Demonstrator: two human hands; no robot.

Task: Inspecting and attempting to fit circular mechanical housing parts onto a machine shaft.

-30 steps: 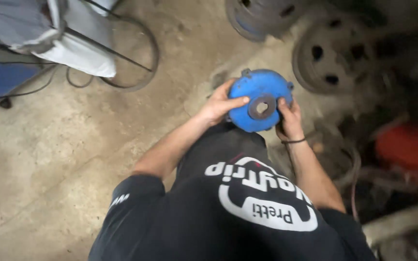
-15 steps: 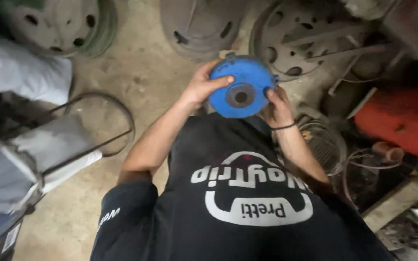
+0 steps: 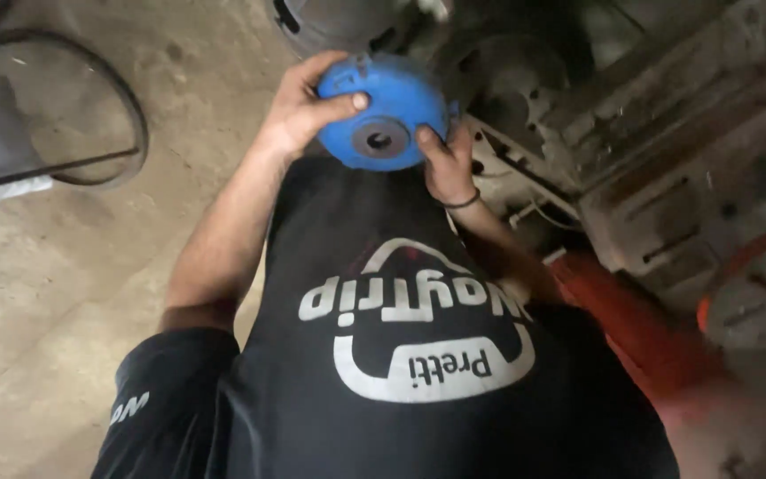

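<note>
Two hands hold one blue disc (image 3: 383, 111) up in front of the person's chest, above the black shirt (image 3: 401, 355). The left hand (image 3: 299, 111) wraps its fingers over the disc's edge, thumb pressed on the front. The right hand (image 3: 443, 160) grips the lower edge from below. The disc looks like hard metal, so it is likely heavy and stiff, not bendy. Its painted face may be slippery. The rim is the best place to hold. Rusty parts (image 3: 631, 151) sit close behind.
</note>
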